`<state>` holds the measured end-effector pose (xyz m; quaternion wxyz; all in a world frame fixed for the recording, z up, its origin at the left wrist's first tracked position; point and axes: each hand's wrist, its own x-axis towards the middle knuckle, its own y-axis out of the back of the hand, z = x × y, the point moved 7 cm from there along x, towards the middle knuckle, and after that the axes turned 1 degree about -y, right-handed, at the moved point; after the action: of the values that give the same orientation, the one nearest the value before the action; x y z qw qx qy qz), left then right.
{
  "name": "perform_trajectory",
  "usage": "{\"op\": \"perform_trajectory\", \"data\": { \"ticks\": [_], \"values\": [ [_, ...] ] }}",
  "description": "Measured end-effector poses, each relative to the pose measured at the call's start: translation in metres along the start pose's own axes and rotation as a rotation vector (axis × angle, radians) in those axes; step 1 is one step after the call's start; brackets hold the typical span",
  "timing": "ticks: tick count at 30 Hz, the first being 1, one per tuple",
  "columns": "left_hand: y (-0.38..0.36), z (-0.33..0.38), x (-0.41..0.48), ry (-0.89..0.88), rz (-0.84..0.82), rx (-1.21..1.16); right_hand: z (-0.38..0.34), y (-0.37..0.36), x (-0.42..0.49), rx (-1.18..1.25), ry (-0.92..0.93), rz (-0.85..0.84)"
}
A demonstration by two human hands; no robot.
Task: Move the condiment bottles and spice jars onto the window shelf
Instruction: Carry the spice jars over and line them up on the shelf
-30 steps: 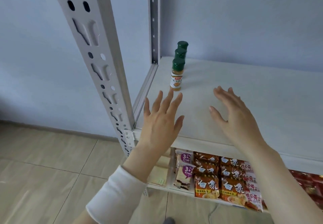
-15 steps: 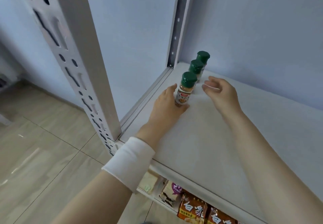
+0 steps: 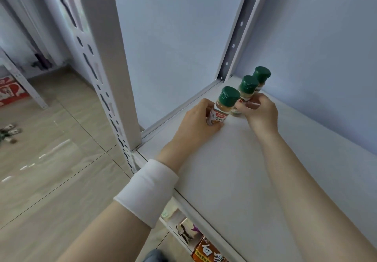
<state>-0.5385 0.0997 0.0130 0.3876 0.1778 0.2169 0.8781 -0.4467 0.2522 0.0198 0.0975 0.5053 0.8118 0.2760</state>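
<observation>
Three green-capped spice jars stand in a row at the back left corner of the white shelf (image 3: 234, 180). My left hand (image 3: 195, 125) is wrapped around the nearest jar (image 3: 222, 108), which holds orange-brown powder and has a white and red label. My right hand (image 3: 260, 111) grips the lower body of the middle jar (image 3: 247, 88), hiding its label. The far jar (image 3: 262, 77) stands free by the wall, right behind the middle one.
White slotted rack posts rise at the shelf's front left (image 3: 114, 78) and back corner (image 3: 234, 43). Snack packets (image 3: 206, 251) lie on the shelf below. A red box (image 3: 10, 90) and small items (image 3: 9, 133) sit on the tiled floor at left.
Both hands have reached forward from the shelf's front to the jars. The left has closed around the nearest jar and the right around the middle one. The view has moved closer.
</observation>
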Motion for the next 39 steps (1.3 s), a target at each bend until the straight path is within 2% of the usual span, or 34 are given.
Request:
{"op": "perform_trajectory", "data": {
  "ticks": [7, 12, 23, 31, 39],
  "values": [
    [0.030, 0.002, -0.039, 0.085, 0.076, -0.193, -0.010, 0.005, -0.021, 0.118, -0.022, 0.017],
    [0.043, 0.009, -0.093, 0.075, 0.164, -0.295, -0.031, 0.008, -0.071, 0.286, 0.025, -0.140],
    [0.102, -0.016, -0.209, 0.060, 0.314, -0.420, -0.082, -0.022, -0.186, 0.427, 0.122, -0.505],
    [0.192, -0.087, -0.258, 0.119, 0.486, -0.539, -0.137, -0.111, -0.249, 0.527, 0.163, -0.667],
    [0.333, -0.186, -0.310, 0.239, 0.690, -0.589, -0.208, -0.283, -0.323, 0.634, 0.036, -0.882]
  ]
}}
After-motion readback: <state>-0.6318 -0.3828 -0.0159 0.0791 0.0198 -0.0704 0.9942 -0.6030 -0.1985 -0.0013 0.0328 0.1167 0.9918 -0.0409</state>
